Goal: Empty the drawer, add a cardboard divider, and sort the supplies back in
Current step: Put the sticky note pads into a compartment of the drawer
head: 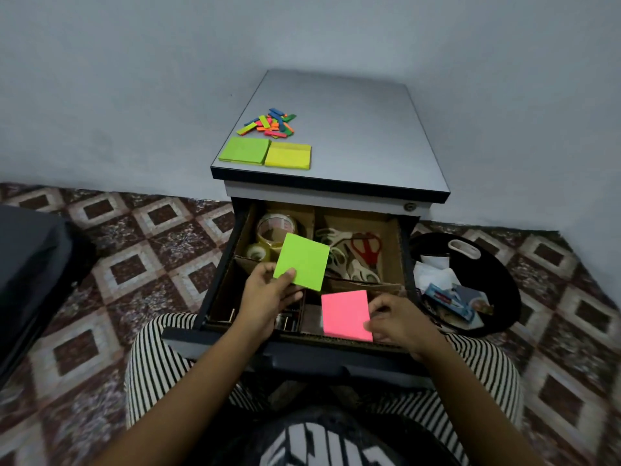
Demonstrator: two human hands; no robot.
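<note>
The left hand (pixel 268 297) pinches a green sticky-note pad (pixel 301 262) at its near-left corner, thumb on top. It holds the pad tilted above the middle of the open drawer (pixel 220 270), where the arms of the cardboard divider (pixel 314 218) cross. The right hand (pixel 396 317) grips a pink sticky-note pad (pixel 346 316) by its right edge, over the compartment at the drawer's 5 o'clock. Whether that pad rests on the bottom or hangs just above it I cannot tell.

Under and beyond the green pad, clear tape rolls (pixel 275 230) fill the 10 o'clock compartment and scissors (pixel 356 253) lie heaped at 2 o'clock. The 7 o'clock compartment holds small dark items, possibly clips, mostly hidden by the left wrist.

On the table (pixel 353 129) above the drawer, a second green pad (pixel 245 150) and a yellow pad (pixel 288 156) lie touching at the near-left edge. A loose pile of coloured strips (pixel 268 122) lies just behind them; the right half of the top is bare. A black bin (pixel 470 280) with papers stands on the patterned floor at 3 o'clock, close against the drawer's right side. The person's striped knees flank the drawer front.
</note>
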